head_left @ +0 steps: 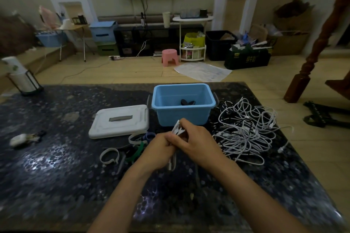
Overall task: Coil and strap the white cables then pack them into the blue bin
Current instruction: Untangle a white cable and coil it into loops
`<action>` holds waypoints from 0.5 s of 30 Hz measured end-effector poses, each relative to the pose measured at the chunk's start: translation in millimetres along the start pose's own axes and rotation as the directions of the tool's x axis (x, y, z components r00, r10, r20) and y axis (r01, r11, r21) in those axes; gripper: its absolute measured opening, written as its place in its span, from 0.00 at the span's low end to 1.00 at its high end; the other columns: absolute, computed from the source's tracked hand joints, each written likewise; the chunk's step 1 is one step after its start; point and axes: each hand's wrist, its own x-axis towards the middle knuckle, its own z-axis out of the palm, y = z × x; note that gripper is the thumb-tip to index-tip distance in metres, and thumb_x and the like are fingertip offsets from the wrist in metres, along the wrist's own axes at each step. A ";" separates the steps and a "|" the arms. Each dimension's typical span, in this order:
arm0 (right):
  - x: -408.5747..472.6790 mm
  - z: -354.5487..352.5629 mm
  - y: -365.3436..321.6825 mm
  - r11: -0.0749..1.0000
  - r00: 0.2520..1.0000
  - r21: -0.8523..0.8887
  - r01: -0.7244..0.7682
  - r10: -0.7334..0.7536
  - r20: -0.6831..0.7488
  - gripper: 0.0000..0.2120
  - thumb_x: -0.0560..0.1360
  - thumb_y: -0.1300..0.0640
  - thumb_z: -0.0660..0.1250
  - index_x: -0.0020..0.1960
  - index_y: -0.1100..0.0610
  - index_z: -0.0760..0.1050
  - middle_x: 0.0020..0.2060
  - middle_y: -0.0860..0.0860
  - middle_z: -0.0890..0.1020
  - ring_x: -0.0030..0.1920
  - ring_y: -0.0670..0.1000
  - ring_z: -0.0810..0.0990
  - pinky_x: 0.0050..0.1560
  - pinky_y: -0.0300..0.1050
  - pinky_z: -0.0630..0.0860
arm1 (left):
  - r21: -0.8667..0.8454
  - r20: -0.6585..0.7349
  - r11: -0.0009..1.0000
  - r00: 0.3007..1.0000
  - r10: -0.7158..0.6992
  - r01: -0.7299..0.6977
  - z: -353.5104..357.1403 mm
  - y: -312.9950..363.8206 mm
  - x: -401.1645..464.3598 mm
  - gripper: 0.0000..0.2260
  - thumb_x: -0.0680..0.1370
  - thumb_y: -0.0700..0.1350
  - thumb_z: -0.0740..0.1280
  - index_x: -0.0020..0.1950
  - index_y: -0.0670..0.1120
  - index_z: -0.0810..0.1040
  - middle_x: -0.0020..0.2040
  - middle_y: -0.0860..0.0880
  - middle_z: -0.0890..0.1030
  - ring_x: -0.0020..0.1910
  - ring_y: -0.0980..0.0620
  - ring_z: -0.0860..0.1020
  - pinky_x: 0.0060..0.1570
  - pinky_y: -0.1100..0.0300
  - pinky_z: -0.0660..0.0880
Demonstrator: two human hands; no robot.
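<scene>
Both my hands meet in front of the blue bin. My left hand and my right hand together grip a folded white cable, whose loops stick up between them and whose plug ends hang below my left hand. A tangled pile of white cables, with some black ones mixed in, lies to the right of the bin. Several straps, white, green and blue, lie to the left of my hands. A dark object lies inside the bin.
The bin's white lid lies flat to the left of the bin on the dark speckled table. A small white item sits at the far left, a lantern-like holder at the back left corner.
</scene>
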 end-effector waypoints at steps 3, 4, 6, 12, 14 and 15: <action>-0.1 0.4 -2.1 1.000 1.000 -0.018 0.002 -0.002 0.006 0.17 0.77 0.38 0.66 0.39 0.44 0.62 0.32 0.42 0.74 0.34 0.38 0.74 0.32 0.34 0.66 | 0.014 0.010 1.000 1.000 0.014 -0.014 -2.2 -1.6 0.4 0.13 0.75 0.45 0.62 0.55 0.54 0.82 0.49 0.50 0.85 0.49 0.51 0.83 0.51 0.46 0.80; 0.2 1.0 -2.7 1.000 1.000 -0.028 0.002 -0.002 0.001 0.17 0.77 0.38 0.66 0.39 0.44 0.62 0.32 0.42 0.74 0.34 0.38 0.74 0.32 0.34 0.66 | -0.011 0.024 1.000 0.999 0.023 -0.023 -2.9 -1.2 -0.1 0.12 0.76 0.44 0.63 0.54 0.53 0.82 0.48 0.51 0.85 0.49 0.52 0.83 0.52 0.48 0.80; 1.2 2.6 -3.3 0.999 1.000 -0.033 -0.003 0.002 -0.029 0.15 0.77 0.40 0.65 0.40 0.46 0.65 0.33 0.44 0.75 0.34 0.41 0.75 0.33 0.35 0.67 | -0.073 0.069 0.996 0.996 0.065 -0.060 -5.6 0.1 -2.2 0.13 0.78 0.38 0.65 0.54 0.55 0.81 0.48 0.55 0.85 0.50 0.59 0.82 0.51 0.58 0.79; 3.8 5.1 -2.1 0.999 0.994 0.023 -0.047 0.049 -0.099 0.15 0.78 0.42 0.65 0.42 0.52 0.70 0.37 0.49 0.81 0.39 0.50 0.79 0.41 0.50 0.75 | -0.151 0.133 0.982 0.982 0.137 -0.116 -8.1 9.8 -10.5 0.16 0.79 0.32 0.63 0.55 0.54 0.77 0.46 0.54 0.83 0.44 0.62 0.82 0.43 0.69 0.76; 4.6 6.2 -2.7 0.998 0.994 0.042 -0.047 0.051 -0.098 0.14 0.78 0.43 0.65 0.42 0.53 0.71 0.37 0.49 0.81 0.39 0.50 0.79 0.41 0.51 0.75 | -0.174 0.094 0.978 0.987 0.128 -0.110 -6.1 10.9 -11.5 0.16 0.80 0.31 0.61 0.52 0.53 0.77 0.43 0.52 0.83 0.41 0.61 0.81 0.41 0.66 0.76; 5.4 6.1 -3.3 0.998 0.994 0.052 -0.047 0.052 -0.095 0.14 0.78 0.43 0.64 0.43 0.53 0.71 0.37 0.49 0.81 0.39 0.49 0.79 0.42 0.51 0.76 | -0.180 0.069 0.979 0.991 0.112 -0.098 -5.0 10.8 -11.5 0.15 0.80 0.32 0.61 0.50 0.53 0.78 0.40 0.49 0.83 0.39 0.57 0.81 0.41 0.62 0.77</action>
